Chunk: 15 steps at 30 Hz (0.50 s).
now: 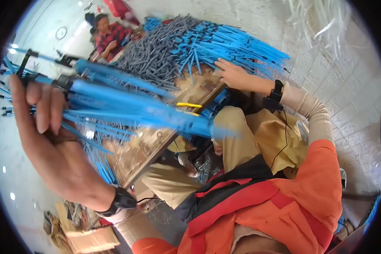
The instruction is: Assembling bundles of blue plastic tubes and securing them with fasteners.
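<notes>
The wall (351, 84) is made of pale grey blocks with thin lines between them. A wooden table (156, 156) with a dark edge stands in the middle. The floor (12, 169) is smooth, pale and shiny, with small bright spots of light. Brown cardboard (91, 239) lies low down on it.

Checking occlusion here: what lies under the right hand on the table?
The right hand rests on a heap of blue rods beside grey rods. Bare wooden table shows nearby; directly beneath the palm is hidden.
</notes>
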Motion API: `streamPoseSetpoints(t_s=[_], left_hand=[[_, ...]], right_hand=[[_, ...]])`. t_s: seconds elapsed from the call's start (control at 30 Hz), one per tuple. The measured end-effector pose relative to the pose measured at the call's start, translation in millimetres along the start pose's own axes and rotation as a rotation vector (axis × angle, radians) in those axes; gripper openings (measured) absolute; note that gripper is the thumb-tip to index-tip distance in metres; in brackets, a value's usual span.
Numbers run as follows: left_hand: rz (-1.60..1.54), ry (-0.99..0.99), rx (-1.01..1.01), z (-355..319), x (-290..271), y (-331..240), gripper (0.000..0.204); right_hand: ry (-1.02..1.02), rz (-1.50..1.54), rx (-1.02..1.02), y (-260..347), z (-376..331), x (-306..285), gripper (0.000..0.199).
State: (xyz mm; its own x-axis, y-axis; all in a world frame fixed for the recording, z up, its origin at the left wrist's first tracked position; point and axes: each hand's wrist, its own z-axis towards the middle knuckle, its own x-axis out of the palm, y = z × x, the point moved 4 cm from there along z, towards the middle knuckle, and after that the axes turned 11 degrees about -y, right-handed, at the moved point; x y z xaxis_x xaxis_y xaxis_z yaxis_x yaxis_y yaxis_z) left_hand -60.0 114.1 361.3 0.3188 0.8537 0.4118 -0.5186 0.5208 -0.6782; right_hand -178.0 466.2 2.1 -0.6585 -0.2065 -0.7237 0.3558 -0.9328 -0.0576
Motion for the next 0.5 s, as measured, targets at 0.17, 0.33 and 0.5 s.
streamPoseSetpoints(t_s=[0.17, 0.33, 0.5], left_hand=[[0.334, -0.183, -0.061, -13, -41, 37, 0.008], [0.313, -0.244, -0.322, 8, -125, 121, 0.009], [0.187, -0.25, -0.36, -34, -129, 126, 0.011]], right_hand=[[0.216, 0.174, 0.053, 12, 11, 9, 0.022], [0.416, 0.324, -0.062, 75, 30, 5, 0.019], [0.316, 0.478, -0.108, 117, 22, -32, 0.018]])
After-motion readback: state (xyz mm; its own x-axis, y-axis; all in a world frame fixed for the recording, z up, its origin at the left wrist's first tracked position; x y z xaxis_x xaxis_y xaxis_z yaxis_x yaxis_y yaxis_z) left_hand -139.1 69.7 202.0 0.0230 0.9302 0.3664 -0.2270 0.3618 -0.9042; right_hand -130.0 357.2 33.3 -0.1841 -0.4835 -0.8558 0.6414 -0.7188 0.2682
